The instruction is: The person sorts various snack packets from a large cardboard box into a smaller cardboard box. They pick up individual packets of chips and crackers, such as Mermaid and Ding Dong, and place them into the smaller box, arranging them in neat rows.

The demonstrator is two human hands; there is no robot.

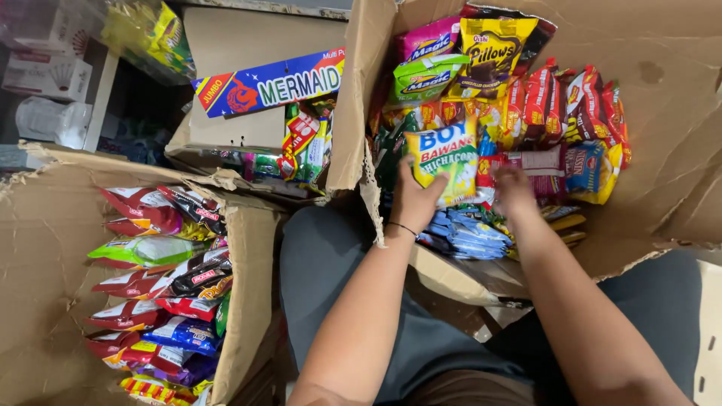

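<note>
A yellow and green snack bag [442,156] stands in the big box [662,113] on the right, with red packets [560,101] and blue packets [466,233] around it. The left box [45,248] holds red, green and blue bags [162,289]. A long blue and red sign [271,83] lies behind.

The left hand's [415,197] fingertips vanish behind the yellow-green packet [444,158], so its grip cannot be judged; the right hand [514,188] is motion-blurred, its fingers sunk among packets. The left box [248,248] runs off the bottom and left edges. The grey items [53,120] top left are too dim to identify
</note>
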